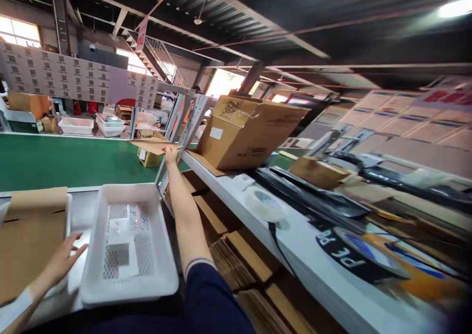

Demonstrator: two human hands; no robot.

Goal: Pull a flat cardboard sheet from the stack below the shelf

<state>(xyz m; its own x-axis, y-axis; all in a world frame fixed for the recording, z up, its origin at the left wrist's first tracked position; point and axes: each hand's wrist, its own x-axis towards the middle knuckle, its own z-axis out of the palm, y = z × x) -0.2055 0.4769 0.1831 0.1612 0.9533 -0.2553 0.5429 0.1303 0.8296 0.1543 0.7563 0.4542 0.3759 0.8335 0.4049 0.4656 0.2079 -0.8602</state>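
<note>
My right hand [170,153] reaches far forward and grips the edge of a flat piece of cardboard [152,145] above the green conveyor belt [66,159]. My left hand [62,260] rests open, fingers spread, on a flat brown cardboard sheet [31,231] lying over a white tray at the near left. Between my arms sits a white plastic tray [129,245] with a perforated bottom, holding clear plastic bags and a white slip.
A large open cardboard box [245,132] sits on the white shelf [295,236] at right, with a tape roll [263,204], black sheets and printed labels. Flattened cartons are stacked below the shelf. More white trays [75,125] stand beyond the belt.
</note>
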